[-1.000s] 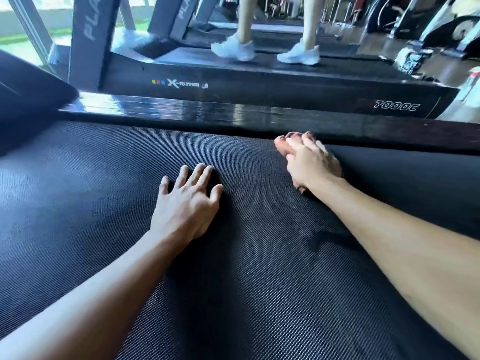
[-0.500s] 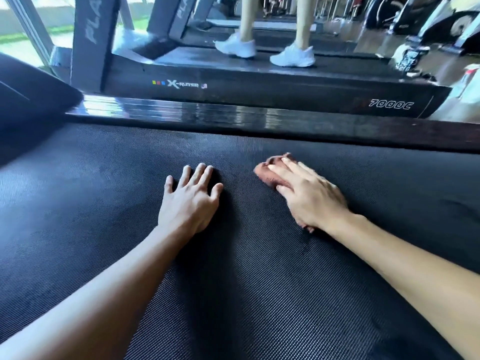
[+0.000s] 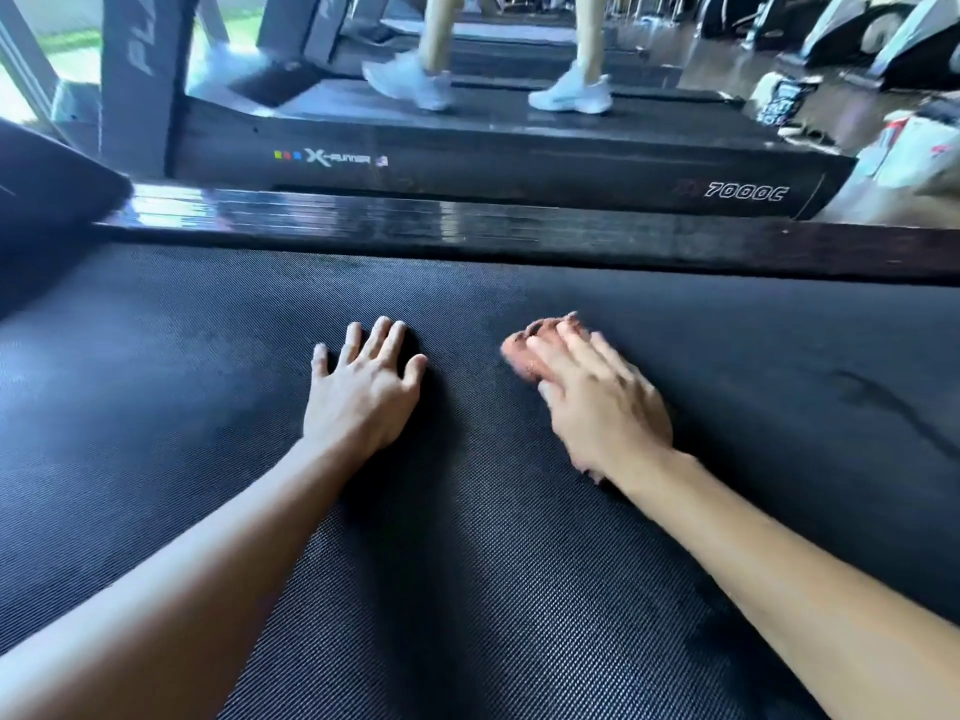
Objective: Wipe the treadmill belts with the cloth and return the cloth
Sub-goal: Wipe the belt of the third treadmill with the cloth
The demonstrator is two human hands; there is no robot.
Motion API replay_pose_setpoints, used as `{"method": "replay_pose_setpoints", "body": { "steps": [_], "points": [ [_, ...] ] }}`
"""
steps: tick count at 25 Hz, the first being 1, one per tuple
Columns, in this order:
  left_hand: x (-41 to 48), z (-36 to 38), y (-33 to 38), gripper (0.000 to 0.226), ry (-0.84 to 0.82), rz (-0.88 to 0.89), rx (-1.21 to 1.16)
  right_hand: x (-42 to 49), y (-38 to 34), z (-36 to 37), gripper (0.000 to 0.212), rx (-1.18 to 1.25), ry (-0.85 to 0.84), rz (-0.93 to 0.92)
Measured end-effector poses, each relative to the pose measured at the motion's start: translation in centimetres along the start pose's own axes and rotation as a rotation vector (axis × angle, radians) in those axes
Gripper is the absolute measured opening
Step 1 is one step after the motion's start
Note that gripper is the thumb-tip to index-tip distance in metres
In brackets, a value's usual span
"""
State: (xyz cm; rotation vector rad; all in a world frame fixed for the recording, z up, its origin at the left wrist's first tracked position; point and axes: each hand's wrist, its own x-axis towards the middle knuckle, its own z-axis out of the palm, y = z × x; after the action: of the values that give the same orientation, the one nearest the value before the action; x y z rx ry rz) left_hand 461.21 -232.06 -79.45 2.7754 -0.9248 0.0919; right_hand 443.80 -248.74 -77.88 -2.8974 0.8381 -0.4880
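Note:
A black textured treadmill belt fills most of the view. My left hand lies flat on the belt with straight, spread fingers and holds nothing. To its right, my right hand presses a small reddish-brown cloth onto the belt with straight fingers. Only the cloth's front end shows past the fingertips; the rest is hidden under the palm. The right hand is blurred by motion.
A glossy dark side rail borders the belt's far edge. Beyond it stands another treadmill on which a person in white shoes walks. A dark console part sits at the left. Gym machines fill the back right.
My right hand slid the cloth from beside the far rail back toward me and slightly left over the belt. My left hand stayed flat in place. The walker's feet shifted.

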Motion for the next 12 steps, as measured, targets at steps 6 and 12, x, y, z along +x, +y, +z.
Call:
{"method": "replay_pose_setpoints", "body": {
  "steps": [6,12],
  "points": [
    [-1.0,-0.9,0.3,0.060,-0.033,0.015,0.015,-1.6,0.1,-1.2,0.052,0.061,-0.051,0.105],
    [-9.6,-2.0,3.1,0.059,-0.104,0.123,0.028,-11.9,-1.6,-2.7,0.052,0.057,-0.011,-0.069]
  ]
}}
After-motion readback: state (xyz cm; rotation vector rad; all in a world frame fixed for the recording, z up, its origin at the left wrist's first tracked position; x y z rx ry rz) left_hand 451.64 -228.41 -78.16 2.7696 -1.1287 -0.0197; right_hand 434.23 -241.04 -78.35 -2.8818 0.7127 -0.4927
